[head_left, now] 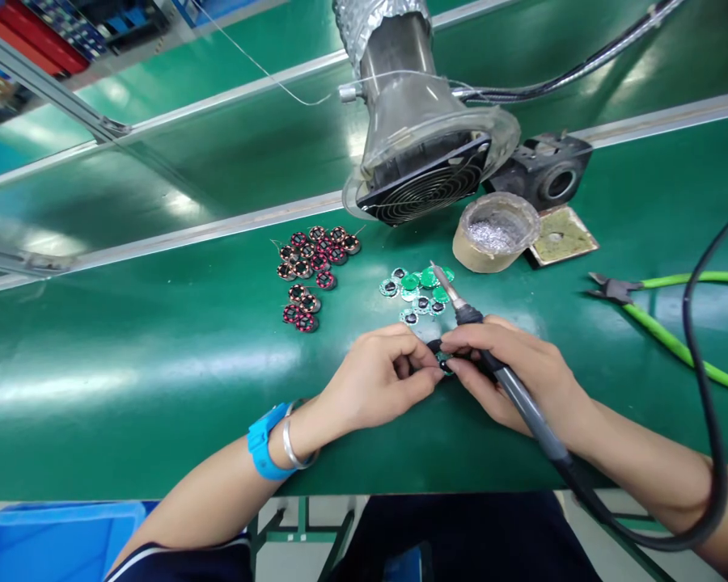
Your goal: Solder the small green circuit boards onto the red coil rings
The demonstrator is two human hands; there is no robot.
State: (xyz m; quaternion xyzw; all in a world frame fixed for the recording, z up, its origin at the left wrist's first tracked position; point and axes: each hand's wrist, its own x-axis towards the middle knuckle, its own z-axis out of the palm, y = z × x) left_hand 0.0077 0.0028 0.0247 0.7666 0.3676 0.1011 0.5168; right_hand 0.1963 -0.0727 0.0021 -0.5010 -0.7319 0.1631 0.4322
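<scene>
My left hand is closed in a pinch on a small round circuit board with black parts, mostly hidden by the fingertips. A soldering iron lies in my right hand, its metal tip pointing up and away to the left. The thumb and forefinger of that same hand also touch the small board. Just beyond my hands is a loose group of round circuit boards, some green side up, others showing black centres. Farther left lie several wound motor stators with copper and dark red windings.
A fume extractor hood hangs over the back of the bench. Near it stand a round tub of silvery scraps, a sponge tray and a dark iron holder. Green-handled cutters lie right, near the iron's cable.
</scene>
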